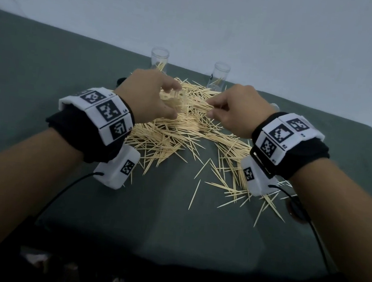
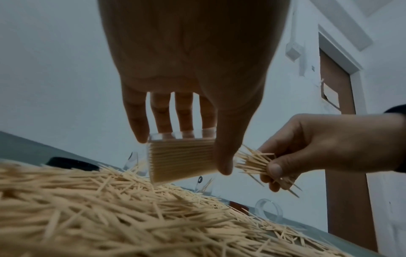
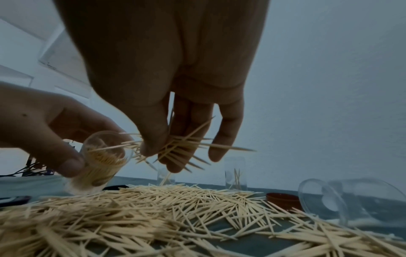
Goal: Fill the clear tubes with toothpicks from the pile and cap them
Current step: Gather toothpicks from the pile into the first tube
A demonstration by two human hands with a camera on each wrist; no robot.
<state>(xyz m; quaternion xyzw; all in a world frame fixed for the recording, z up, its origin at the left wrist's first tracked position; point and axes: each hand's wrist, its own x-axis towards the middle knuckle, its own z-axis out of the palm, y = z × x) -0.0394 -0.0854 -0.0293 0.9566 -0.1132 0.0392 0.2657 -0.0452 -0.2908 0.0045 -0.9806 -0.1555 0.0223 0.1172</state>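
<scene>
Our left hand [image 2: 193,97] grips a nearly full tube [image 2: 180,156], tilted above the pile [image 1: 181,135]. Our right hand [image 2: 325,144] pinches a messy bundle [image 2: 255,161] at its mouth; crossed sticks may jam and spill.

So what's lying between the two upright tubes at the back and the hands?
Part of the toothpick pile lies between the upright tubes and both hands, seen in the head view.

Plain indoor rm: bare white wall [image 1: 219,16], brown door [image 2: 342,121], cloth-covered table [image 1: 36,75]
</scene>
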